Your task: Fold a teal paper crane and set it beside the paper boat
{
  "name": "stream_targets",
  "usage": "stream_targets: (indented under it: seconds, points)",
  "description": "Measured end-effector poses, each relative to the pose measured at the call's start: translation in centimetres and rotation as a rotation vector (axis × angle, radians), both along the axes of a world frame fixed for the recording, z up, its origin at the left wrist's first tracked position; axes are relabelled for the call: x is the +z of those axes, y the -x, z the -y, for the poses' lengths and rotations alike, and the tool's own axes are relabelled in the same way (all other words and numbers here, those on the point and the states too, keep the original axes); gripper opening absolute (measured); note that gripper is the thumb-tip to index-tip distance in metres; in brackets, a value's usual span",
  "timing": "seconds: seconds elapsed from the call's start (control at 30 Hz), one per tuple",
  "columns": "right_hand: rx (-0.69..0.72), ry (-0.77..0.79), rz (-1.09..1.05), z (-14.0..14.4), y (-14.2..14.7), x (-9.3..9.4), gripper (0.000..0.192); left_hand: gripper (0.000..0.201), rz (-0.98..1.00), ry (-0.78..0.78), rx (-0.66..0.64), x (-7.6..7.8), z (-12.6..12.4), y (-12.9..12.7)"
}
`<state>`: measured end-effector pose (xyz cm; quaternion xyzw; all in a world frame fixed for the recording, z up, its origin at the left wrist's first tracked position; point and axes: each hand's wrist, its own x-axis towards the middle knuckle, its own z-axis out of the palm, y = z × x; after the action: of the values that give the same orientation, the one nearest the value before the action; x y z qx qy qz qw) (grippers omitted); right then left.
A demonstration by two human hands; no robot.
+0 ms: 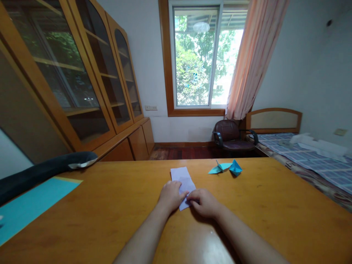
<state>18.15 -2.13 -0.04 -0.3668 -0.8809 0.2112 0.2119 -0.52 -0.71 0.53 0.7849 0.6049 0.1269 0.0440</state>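
A sheet of light purple paper (182, 173), folded into a long narrow shape, lies on the wooden table in front of me. My left hand (171, 196) rests over its left side, fingers bent and the thumb pressing on the paper near its middle. On the lower right edge, my right hand (204, 202) has its fingers curled in and pinches the paper. The two thumbs are close together, and the hands cover part of the folds. Beyond my right hand lie a blue folded paper crane (220, 168) and a blue folded paper boat (235, 168).
A large teal sheet (41, 205) lies on the left of the table (110, 220), beside a dark curved padded object (46, 167). Past the far edge stand a brown office chair (233, 135) and, at right, a bed (310, 154). A glass-fronted cabinet (110, 84) lines the left.
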Motion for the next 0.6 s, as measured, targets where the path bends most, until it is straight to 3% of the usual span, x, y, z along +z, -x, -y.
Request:
stream_targets:
  seconds: [0.3, 0.6]
  points:
    - [-0.063, -0.009, -0.079, -0.2, -0.2, -0.1, 0.024, 0.037, -0.042, -0.004, -0.009, 0.0, 0.0, 0.0]
    - [-0.157, -0.156, -0.082, -0.8, -0.5, -0.9, 0.021, 0.057, -0.052, -0.013, 0.007, 0.2, 0.4, -0.1]
